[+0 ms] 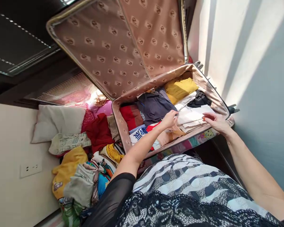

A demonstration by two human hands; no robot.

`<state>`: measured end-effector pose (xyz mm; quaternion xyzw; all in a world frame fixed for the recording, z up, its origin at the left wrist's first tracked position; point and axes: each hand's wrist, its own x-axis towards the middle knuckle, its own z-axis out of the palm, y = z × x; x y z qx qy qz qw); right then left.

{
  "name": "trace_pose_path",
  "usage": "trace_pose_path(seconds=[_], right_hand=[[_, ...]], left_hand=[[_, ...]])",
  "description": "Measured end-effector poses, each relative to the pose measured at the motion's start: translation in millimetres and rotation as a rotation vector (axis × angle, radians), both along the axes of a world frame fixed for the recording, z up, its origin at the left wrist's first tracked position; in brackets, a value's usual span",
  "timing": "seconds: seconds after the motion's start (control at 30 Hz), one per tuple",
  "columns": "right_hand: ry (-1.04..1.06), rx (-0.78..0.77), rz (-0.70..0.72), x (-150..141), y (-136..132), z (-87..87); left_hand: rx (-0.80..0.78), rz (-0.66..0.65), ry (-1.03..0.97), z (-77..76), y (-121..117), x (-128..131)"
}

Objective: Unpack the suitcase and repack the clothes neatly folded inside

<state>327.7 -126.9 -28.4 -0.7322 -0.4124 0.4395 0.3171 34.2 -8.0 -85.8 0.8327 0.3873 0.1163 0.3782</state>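
An open suitcase [126, 138] holds folded clothes. Inside it, a folded white cloth [191, 114] lies between my two hands. My left hand [169, 119] is closed, its fingertips pinching the cloth's left edge. At the right edge, my right hand [216, 123] has its thumb and fingers closed on the same cloth. Beside my left hand are a dark grey garment [156, 107] and a peach cloth [167, 136]. Beyond the white cloth sit a yellow garment [181, 90] and a black bunched cloth [200, 99]. Red clothing [132, 116] fills the left end.
The suitcase lid [113, 44], lined in brown, stands raised at the back. Left of the case is a heap of clothes with a yellow piece [71, 165], a red cloth [99, 132] and a pale pillow [61, 121]. A wall [262, 78] rises close on the right.
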Motion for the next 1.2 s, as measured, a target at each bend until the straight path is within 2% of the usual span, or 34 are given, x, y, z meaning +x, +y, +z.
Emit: trace_pose_path(seconds=[0.1, 0.23, 0.4, 0.5, 0.6, 0.67, 0.73, 0.83, 0.9, 0.97, 1.03, 1.1, 1.2], right_hand=[[0.006, 0.023, -0.079, 21, -6, -3.1], [0.057, 0.061, -0.143, 35, -23, -7.4], [0.188, 0.08, -0.183, 33, -35, -8.5], [0.22, 0.085, -0.16, 23, -16, -6.4], [0.281, 0.088, -0.122, 7, 18, -6.8], [0.329, 0.095, -0.12, -4, 37, -11.1], [0.377, 0.088, -0.12, -16, 52, -19.5], [0.421, 0.016, -0.073, -38, 73, -37.2], [0.362, -0.044, -0.013, -60, 90, -48.5], [0.211, -0.101, 0.039, -86, 111, -57.4], [0.018, -0.153, 0.078, -115, 134, -64.0], [-0.139, -0.218, 0.132, -141, 155, -69.1], [-0.24, -0.283, 0.23, -172, 176, -72.8]], left_hand=[[-0.086, -0.169, 0.108, -16.7, -2, 55], [-0.112, -0.226, 0.267, -38.5, -3, 101], [-0.076, -0.21, 0.367, -54.9, -13, 111], [-0.047, -0.216, 0.281, -53.7, -10, 110], [0.055, -0.12, 0.143, -43.0, 9, 107], [0.129, 0.028, 0.124, -34.1, 28, 95], [0.168, 0.201, 0.166, -27.3, 47, 71], [0.16, 0.459, 0.315, -25.0, 58, 13], [0.112, 0.557, 0.436, -28.7, 53, -27], [0.047, 0.526, 0.516, -34.8, 47, -59], [-0.019, 0.424, 0.539, -40.2, 45, -78], [-0.082, 0.369, 0.531, -42.3, 48, -86], [-0.182, 0.393, 0.445, -38.0, 57, -88]])
